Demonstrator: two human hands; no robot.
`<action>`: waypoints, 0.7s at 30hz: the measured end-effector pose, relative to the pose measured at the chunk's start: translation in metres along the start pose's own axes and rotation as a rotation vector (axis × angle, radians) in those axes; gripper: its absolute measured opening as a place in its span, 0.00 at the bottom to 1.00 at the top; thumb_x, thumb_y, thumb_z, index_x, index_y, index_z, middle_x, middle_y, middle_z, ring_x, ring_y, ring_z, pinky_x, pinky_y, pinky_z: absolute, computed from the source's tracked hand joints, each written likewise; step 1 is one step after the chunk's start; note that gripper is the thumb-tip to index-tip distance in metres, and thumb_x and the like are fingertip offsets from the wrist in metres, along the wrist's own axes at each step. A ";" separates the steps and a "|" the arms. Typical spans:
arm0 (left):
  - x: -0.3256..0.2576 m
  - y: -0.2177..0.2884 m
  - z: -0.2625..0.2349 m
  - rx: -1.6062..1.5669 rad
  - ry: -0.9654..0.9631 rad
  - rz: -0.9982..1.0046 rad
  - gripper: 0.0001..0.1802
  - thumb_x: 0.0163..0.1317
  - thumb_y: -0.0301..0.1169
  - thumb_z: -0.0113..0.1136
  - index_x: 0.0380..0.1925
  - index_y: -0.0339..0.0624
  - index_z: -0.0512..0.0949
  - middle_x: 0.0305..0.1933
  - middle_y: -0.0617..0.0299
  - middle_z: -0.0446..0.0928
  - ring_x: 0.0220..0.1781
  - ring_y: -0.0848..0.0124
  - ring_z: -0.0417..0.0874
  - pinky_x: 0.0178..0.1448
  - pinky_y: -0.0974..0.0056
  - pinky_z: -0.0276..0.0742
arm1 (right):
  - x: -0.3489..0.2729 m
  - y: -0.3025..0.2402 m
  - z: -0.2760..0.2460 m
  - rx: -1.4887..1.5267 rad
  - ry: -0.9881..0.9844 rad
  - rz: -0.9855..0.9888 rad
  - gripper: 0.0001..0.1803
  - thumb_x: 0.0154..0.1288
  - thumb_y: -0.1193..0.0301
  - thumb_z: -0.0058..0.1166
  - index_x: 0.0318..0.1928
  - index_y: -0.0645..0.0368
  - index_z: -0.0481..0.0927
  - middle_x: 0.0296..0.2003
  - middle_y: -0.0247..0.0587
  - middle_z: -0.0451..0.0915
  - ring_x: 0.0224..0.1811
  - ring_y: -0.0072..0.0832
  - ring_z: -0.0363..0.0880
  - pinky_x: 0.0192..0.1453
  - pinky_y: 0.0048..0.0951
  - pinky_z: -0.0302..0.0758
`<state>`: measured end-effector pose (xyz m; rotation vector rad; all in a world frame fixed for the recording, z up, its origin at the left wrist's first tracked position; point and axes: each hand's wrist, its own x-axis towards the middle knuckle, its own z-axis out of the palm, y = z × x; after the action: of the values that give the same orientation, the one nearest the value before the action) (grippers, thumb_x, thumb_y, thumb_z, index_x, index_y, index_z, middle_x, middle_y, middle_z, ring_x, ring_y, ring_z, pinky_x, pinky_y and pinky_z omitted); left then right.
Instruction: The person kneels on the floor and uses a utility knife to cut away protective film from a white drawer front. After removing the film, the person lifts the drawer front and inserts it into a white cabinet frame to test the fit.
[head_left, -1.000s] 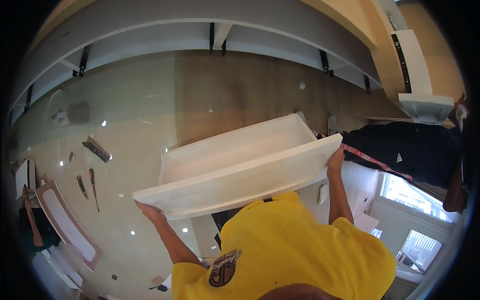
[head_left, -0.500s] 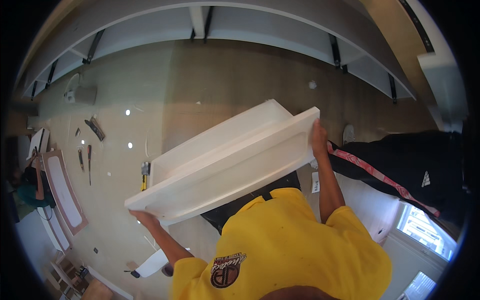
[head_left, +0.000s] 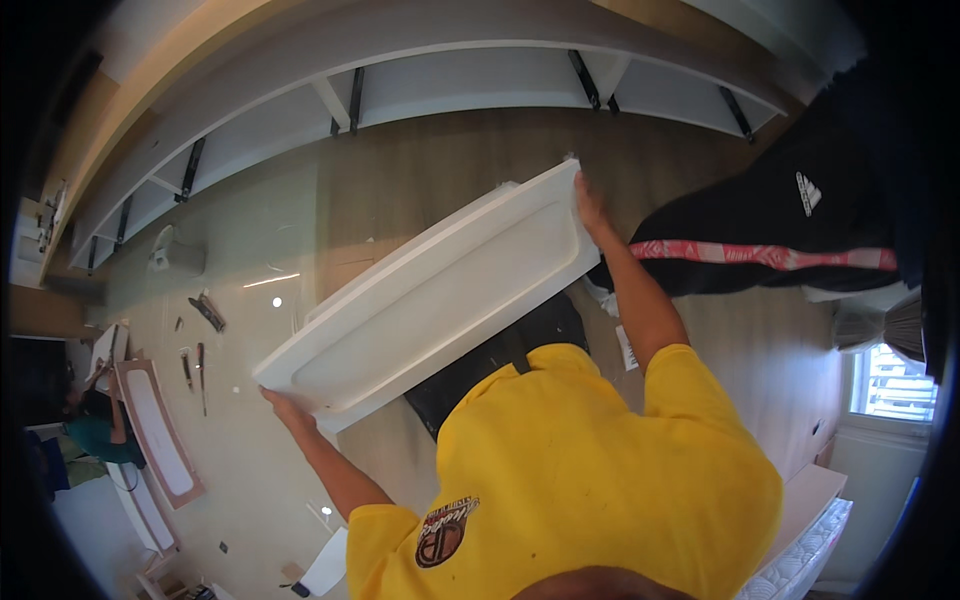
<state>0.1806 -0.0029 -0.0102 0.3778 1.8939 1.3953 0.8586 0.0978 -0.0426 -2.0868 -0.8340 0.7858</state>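
Observation:
A long white drawer (head_left: 440, 290) with a recessed front panel is held slantwise in front of my body, its right end farther away than its left. My left hand (head_left: 290, 408) is closed on the panel's near left corner. At the far right end, my right hand (head_left: 592, 205) grips the short edge. The front panel is turned up toward me, so most of the drawer box behind it is hidden. Black trousers (head_left: 500, 350) show below the drawer's near edge.
A long white cabinet frame (head_left: 450, 85) with black drawer slides (head_left: 357, 98) spans the far side. A person in black trousers (head_left: 740, 235) stands close on the right. At left are a screwdriver (head_left: 203, 378), a white-centred brown panel (head_left: 160, 430) and another person in green (head_left: 100, 437).
The drawer has tilted, its front panel now facing up toward me and covering the box's inside. Its right end and my right hand shifted left and away. The right-hand person's leg has moved.

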 end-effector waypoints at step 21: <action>0.002 -0.001 0.056 0.439 0.429 0.006 0.56 0.72 0.70 0.20 0.66 0.22 0.68 0.66 0.32 0.71 0.66 0.39 0.74 0.69 0.42 0.75 | 0.186 0.060 -0.041 -0.357 0.057 0.027 0.31 0.71 0.42 0.55 0.42 0.62 0.87 0.31 0.40 0.87 0.33 0.31 0.85 0.40 0.35 0.80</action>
<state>0.2190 0.0373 -0.0192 0.3076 2.5632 1.1161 1.0190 0.1915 -0.1171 -2.4246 -0.9738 0.6223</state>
